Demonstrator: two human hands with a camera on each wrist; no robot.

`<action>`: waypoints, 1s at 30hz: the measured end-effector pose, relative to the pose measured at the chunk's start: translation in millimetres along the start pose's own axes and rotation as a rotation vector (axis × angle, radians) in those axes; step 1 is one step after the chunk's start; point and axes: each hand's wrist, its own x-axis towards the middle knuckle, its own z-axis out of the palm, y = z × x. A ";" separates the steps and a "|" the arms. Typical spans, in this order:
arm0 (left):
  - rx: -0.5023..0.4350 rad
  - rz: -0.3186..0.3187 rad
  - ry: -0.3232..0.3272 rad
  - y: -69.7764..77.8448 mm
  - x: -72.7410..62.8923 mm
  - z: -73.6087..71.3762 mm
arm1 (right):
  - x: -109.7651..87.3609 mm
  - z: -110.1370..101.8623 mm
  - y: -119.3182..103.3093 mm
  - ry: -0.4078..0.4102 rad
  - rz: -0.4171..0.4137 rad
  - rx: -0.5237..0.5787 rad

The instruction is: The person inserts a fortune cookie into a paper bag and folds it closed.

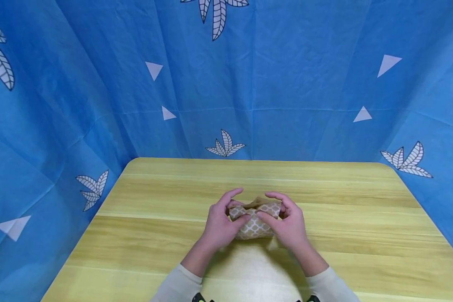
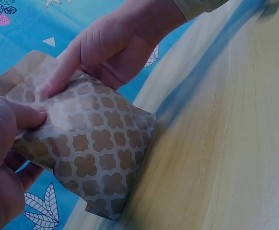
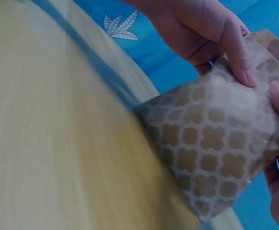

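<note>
A brown paper bag (image 1: 256, 228) with a white lattice print is held just above the table, between both hands. My left hand (image 1: 219, 224) grips its left side, thumb on the near face and fingers behind. On the right side, my right hand (image 1: 291, 224) pinches it the same way. The thumbs press close together near the bag's upper part, where the paper is creased and its plain brown edge stands up. In the left wrist view the patterned bag (image 2: 101, 148) tapers to a lower corner. Whatever the bag may contain is hidden.
A light wood-grain table (image 1: 154, 235) lies beneath the hands. Blue curtain (image 1: 298, 84) with white leaf and triangle prints surrounds its back and sides. Pale sleeves (image 1: 181, 285) cover the forearms.
</note>
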 end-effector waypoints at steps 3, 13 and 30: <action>-0.004 -0.030 -0.002 0.4 0.0 -2.3 | 1.4 -7.1 2.6 -0.015 -0.086 0.007; -0.040 -0.045 0.024 -3.0 -0.7 -5.9 | -0.3 -18.9 5.2 -0.033 -0.098 -0.010; -0.083 0.108 0.040 4.5 2.4 -5.9 | 2.8 -17.7 -7.0 -0.055 -0.144 -0.016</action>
